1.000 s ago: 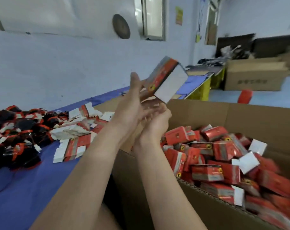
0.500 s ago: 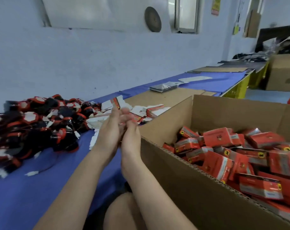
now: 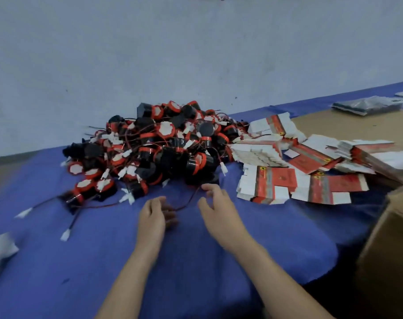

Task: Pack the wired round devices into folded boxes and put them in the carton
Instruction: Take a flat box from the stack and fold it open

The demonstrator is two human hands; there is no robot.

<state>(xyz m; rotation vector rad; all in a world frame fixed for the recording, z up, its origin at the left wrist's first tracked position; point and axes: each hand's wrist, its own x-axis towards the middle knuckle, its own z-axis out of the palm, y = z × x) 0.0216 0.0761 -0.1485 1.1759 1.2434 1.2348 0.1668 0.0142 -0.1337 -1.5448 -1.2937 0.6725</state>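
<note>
The table [image 3: 196, 268], spread with a blue cloth, lies under both hands. The brown carton [image 3: 389, 249] stands to the right of the right hand at the table's edge, and only its near corner and side are in view. Just beyond the fingertips of both hands is the heap of wired round devices [image 3: 154, 146], black and red with white plugs on thin leads, a few trailing off to the left of the left hand. Beyond the right hand and further right lie fanned stacks of flat boxes [image 3: 299, 162], red and white, not yet folded. The left hand [image 3: 153, 215] and the right hand [image 3: 215, 208] hover low over the cloth, a little apart. The right hand's fingers are loosely spread and hold nothing. A red wire [image 3: 186, 203] curves from the heap between the hands to the left hand's curled fingers; whether they pinch it cannot be told.
</note>
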